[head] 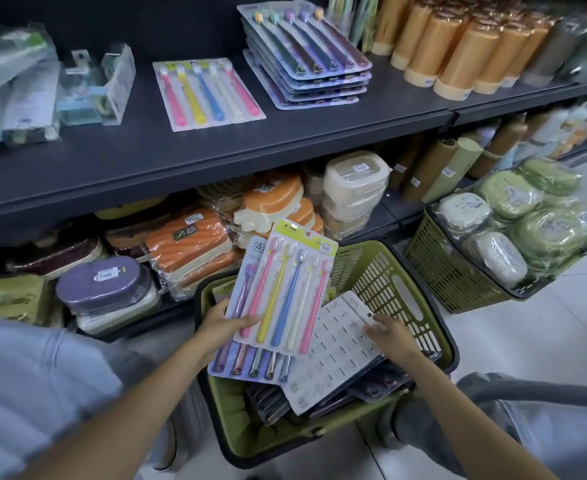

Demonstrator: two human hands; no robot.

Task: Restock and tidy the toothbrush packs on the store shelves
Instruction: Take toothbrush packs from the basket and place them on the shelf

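My left hand (224, 323) grips two toothbrush packs above the green basket (382, 271): a pastel pack (288, 289) with pink, yellow and blue brushes on top, and a dark-handled pack (247, 367) beneath it. My right hand (387, 332) rests on a face-down pack (337, 355) showing its white printed back, lying on more dark packs inside the basket. On the upper shelf (181, 150) lies a single pastel pack (209, 93), with a stack of dark-handled packs (305, 57) to its right.
Clear boxed items (94, 84) sit left on the upper shelf, orange cups (458, 46) at its right. The lower shelf holds soap boxes (188, 244) and containers (354, 188). A second green basket (458, 271) of wrapped items stands on the floor at right.
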